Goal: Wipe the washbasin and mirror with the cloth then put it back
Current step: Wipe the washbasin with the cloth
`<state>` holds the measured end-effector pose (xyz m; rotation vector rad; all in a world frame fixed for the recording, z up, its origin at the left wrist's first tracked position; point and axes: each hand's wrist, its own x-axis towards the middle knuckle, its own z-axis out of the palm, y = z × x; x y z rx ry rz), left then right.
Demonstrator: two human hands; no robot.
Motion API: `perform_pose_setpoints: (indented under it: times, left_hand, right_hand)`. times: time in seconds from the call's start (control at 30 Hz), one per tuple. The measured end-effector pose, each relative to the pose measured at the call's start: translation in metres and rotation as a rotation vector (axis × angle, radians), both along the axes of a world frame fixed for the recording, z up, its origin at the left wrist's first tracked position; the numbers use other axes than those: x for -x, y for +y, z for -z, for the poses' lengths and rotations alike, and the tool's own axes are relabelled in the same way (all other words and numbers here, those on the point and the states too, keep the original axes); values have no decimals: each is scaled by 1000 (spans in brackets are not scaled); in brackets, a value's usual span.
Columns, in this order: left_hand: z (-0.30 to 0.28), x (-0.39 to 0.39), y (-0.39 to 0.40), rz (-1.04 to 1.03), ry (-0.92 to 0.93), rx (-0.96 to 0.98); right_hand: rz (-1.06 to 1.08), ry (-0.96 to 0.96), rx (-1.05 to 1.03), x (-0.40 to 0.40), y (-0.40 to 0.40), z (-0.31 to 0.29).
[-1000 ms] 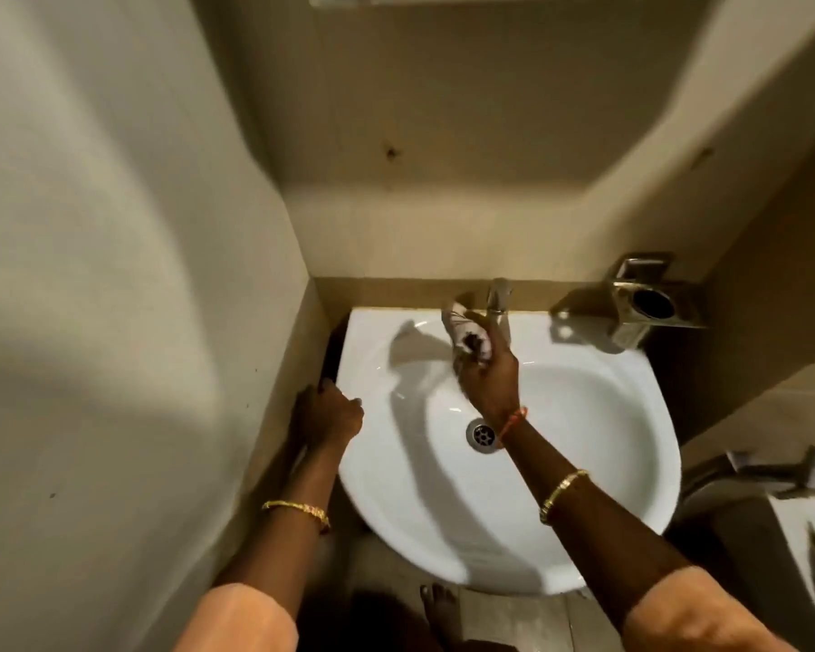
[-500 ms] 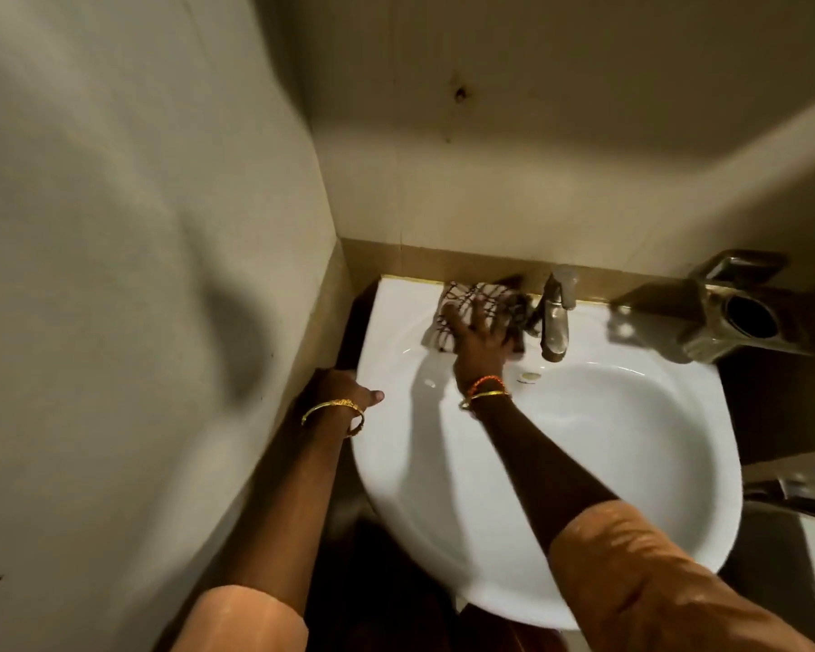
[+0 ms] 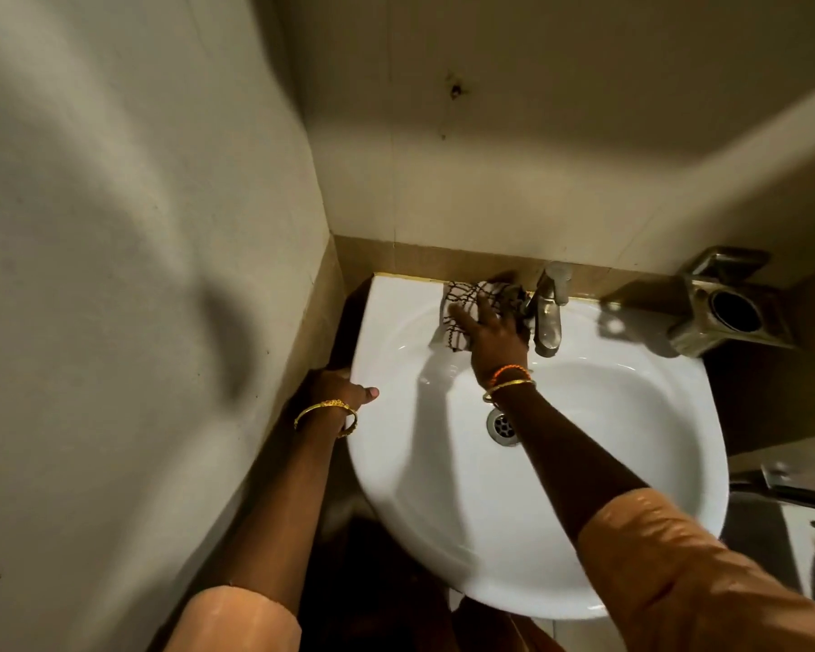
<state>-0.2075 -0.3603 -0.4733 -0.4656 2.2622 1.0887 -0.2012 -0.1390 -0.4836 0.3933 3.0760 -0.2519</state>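
Right hand (image 3: 492, 338) flat, fingers spread, pressing the checked cloth (image 3: 462, 312) onto the basin (image 3: 584, 510) back ledge at about 11 o'clock, touching the wall strip, just left of the tap (image 3: 547, 317). Left hand (image 3: 335, 385) curled over the basin's rim at 9 o'clock, thumb on top, fingers hidden under the edge. Drain (image 3: 502, 425) near centre. Metal holder (image 3: 730, 312) on the wall at 2 o'clock. Mirror not visible.

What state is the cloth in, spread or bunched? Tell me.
Spread. The checked cloth lies flat on the washbasin ledge under the right hand, left of the tap.
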Motion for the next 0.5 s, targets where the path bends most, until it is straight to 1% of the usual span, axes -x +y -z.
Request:
perform_pose_setpoints:
  times: [0.1,0.13,0.27,0.37,0.43,0.5]
  left_hand:
    - [3,1,-1,-5,3,6]
    - [2,2,0,0,8,28]
    - [-4,2,5,51,26,108]
    - [-8,1,6,40,12,115]
    - [-9,1,7,26,-6,106]
    - [-9,1,6,18,-3,103]
  right_hand:
    - [119,-17,-3,10,-35,-3]
    - [117,-31,8,13,-51,-4]
    - [-143,-37,46,10,-97,-4]
    - [-248,-27,1,12,-93,-4]
    - [-185,-28,-16,11,-69,-4]
    - [-8,-43,-15,12,-33,-3]
